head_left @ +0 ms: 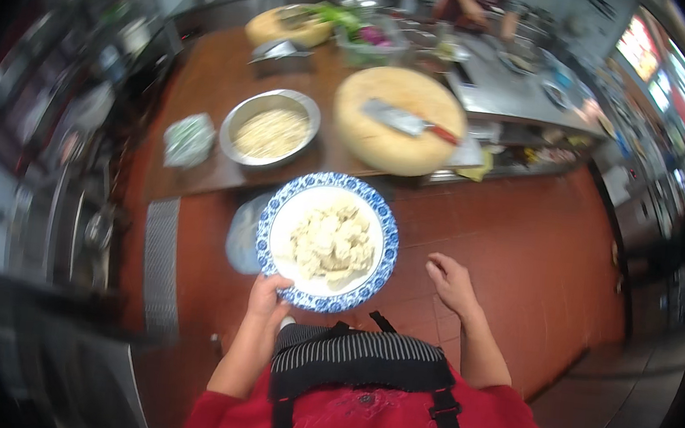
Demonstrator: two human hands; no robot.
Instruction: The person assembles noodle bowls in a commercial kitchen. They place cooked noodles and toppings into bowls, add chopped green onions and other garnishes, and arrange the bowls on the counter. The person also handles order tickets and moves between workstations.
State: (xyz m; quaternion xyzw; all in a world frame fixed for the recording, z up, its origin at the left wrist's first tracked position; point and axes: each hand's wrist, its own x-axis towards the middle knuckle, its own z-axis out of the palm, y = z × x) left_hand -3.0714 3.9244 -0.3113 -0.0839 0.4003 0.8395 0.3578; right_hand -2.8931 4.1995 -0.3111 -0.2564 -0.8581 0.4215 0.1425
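My left hand (pixel 267 299) grips the near left rim of a round plate (pixel 388 247) with a blue-and-white patterned border. Pale, uneven chunks of food (pixel 332 244) lie heaped in its middle; I cannot tell their exact kind. The plate is held up in front of my body, above the floor. My right hand (pixel 453 286) hangs to the right of the plate, apart from it, with its fingers loosely curled and nothing seen in them.
Ahead, a brown worktable (pixel 209 64) bears a metal bowl (pixel 234 146) of pale strips, a plastic bag (pixel 189 140) and a round chopping block (pixel 356 146) with a cleaver (pixel 396 118) on it. A person's arm (pixel 465 0) shows at the far counter. Red tiles (pixel 534 255) cover the floor.
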